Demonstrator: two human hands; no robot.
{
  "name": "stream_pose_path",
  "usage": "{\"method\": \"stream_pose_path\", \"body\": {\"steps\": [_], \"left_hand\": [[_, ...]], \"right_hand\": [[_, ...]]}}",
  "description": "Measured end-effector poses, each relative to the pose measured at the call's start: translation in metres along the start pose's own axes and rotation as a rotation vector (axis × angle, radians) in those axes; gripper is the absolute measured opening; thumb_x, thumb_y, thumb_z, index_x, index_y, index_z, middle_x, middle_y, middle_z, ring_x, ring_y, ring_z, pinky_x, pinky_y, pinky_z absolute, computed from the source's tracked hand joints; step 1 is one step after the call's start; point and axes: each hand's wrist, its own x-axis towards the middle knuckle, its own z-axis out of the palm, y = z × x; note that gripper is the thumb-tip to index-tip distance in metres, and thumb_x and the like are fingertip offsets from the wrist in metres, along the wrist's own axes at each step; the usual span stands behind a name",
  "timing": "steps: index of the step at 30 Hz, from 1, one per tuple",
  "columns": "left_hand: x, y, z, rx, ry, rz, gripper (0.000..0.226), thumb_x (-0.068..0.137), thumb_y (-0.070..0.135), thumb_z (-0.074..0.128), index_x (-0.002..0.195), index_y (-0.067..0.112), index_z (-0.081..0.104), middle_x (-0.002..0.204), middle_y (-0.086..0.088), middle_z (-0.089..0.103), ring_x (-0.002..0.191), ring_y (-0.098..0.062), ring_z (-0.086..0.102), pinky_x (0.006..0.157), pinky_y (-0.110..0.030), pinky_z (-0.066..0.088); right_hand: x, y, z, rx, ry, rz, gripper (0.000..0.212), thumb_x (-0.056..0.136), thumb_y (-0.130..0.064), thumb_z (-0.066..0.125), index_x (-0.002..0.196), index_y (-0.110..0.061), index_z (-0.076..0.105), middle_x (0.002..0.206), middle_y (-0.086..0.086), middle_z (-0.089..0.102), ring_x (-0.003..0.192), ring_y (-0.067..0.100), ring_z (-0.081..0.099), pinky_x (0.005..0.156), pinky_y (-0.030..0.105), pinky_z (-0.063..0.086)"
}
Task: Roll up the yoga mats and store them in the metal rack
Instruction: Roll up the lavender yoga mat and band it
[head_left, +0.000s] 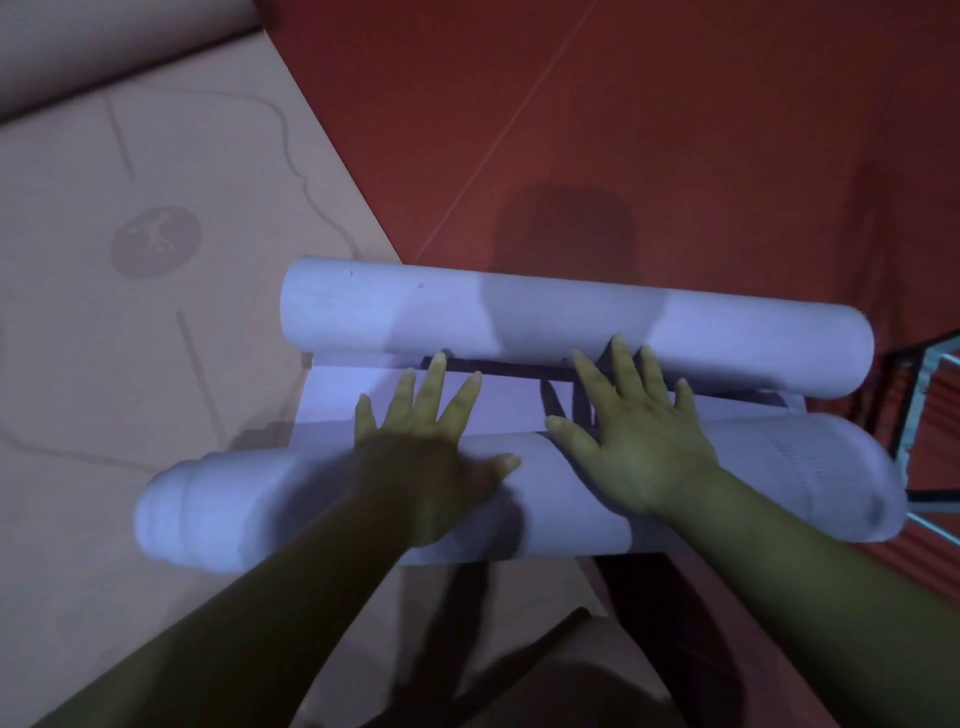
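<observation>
The metal rack runs off the right edge, partly behind the near lilac roll, whose left end is blurred; the pink mat is cut off left; its round emblem is unreadable.

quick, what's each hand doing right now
Left hand: open, pressing flat on the purple mat roll.
Right hand: open, pressing flat on the same roll.
</observation>
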Motion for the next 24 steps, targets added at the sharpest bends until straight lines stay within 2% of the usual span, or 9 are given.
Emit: {"method": "stream_pose_path", "body": {"steps": [3,4,6,8,10,13,18,20,24], "left_hand": [[0.007,-0.003,0.001,-0.026,0.014,0.004,0.098,0.081,0.091,0.002,0.160,0.036,0.020,0.170,-0.004,0.008,0.154,-0.035,0.016,0.115,-0.069,0.019],[0.010,-0.003,0.001,-0.039,0.045,0.005,0.097,0.082,0.091,0.003,0.160,0.036,0.021,0.170,-0.004,0.009,0.154,-0.035,0.016,0.115,-0.069,0.019],[0.021,-0.005,-0.004,-0.069,0.050,-0.028,0.095,0.079,0.092,0.002,0.160,0.042,0.005,0.170,0.000,-0.005,0.157,-0.030,0.001,0.120,-0.065,0.009],[0.036,-0.010,-0.009,-0.115,-0.030,-0.084,0.091,0.081,0.090,0.013,0.157,0.047,-0.011,0.167,0.006,-0.021,0.155,-0.024,-0.014,0.122,-0.060,-0.003],[0.048,-0.011,-0.017,-0.128,-0.060,-0.099,0.089,0.085,0.087,0.023,0.156,0.047,-0.013,0.166,0.007,-0.024,0.155,-0.023,-0.017,0.122,-0.058,-0.005],[0.054,-0.012,-0.016,-0.132,-0.035,-0.089,0.087,0.087,0.084,0.027,0.157,0.047,-0.009,0.167,0.006,-0.023,0.155,-0.023,-0.016,0.122,-0.058,-0.005],[0.059,-0.013,-0.024,-0.132,0.082,-0.061,0.082,0.090,0.081,0.029,0.158,0.046,-0.002,0.169,0.007,-0.016,0.156,-0.024,-0.011,0.122,-0.059,0.001],[0.052,-0.011,-0.021,-0.076,0.113,-0.038,0.083,0.087,0.083,0.025,0.159,0.047,0.003,0.170,0.005,-0.013,0.156,-0.026,-0.006,0.120,-0.062,0.006],[0.029,-0.007,-0.005,-0.010,0.197,0.098,0.082,0.092,0.080,0.022,0.154,0.030,0.041,0.166,-0.010,0.023,0.149,-0.041,0.029,0.110,-0.072,0.029]], "right_hand": [[0.005,0.000,-0.005,0.003,0.021,0.013,0.081,0.091,-0.079,0.017,0.159,-0.041,-0.004,0.168,0.001,-0.023,0.155,0.029,-0.018,0.123,0.062,0.002],[0.006,-0.001,-0.006,0.008,0.043,0.015,0.080,0.091,-0.079,0.018,0.160,-0.041,0.000,0.168,0.001,-0.021,0.155,0.029,-0.016,0.122,0.062,0.004],[0.006,-0.001,-0.007,0.005,0.098,0.023,0.079,0.091,-0.079,0.017,0.159,-0.040,0.011,0.170,-0.001,-0.014,0.156,0.028,-0.009,0.121,0.063,0.010],[0.000,0.000,-0.006,-0.018,0.118,0.043,0.082,0.088,-0.081,0.012,0.158,-0.039,0.017,0.171,-0.002,-0.007,0.157,0.026,-0.002,0.121,0.062,0.013],[-0.005,0.001,-0.004,-0.025,0.132,0.070,0.084,0.086,-0.082,0.008,0.158,-0.039,0.019,0.171,-0.001,0.000,0.157,0.026,0.003,0.121,0.060,0.015],[-0.001,0.003,-0.006,-0.026,0.141,0.077,0.085,0.085,-0.081,0.006,0.158,-0.040,0.018,0.171,-0.001,0.005,0.156,0.025,0.008,0.121,0.059,0.018],[0.016,0.005,-0.013,0.000,0.112,0.069,0.085,0.087,-0.083,0.010,0.159,-0.039,0.007,0.171,0.004,-0.002,0.157,0.028,0.002,0.122,0.058,0.016],[0.021,0.006,-0.014,0.010,0.114,0.075,0.083,0.089,-0.082,0.014,0.160,-0.039,0.006,0.170,0.008,-0.004,0.157,0.029,0.000,0.122,0.058,0.015],[0.033,0.007,-0.018,0.016,0.119,0.063,0.082,0.089,-0.080,0.018,0.159,-0.040,0.003,0.170,0.008,-0.010,0.156,0.029,-0.004,0.123,0.059,0.012]]}}
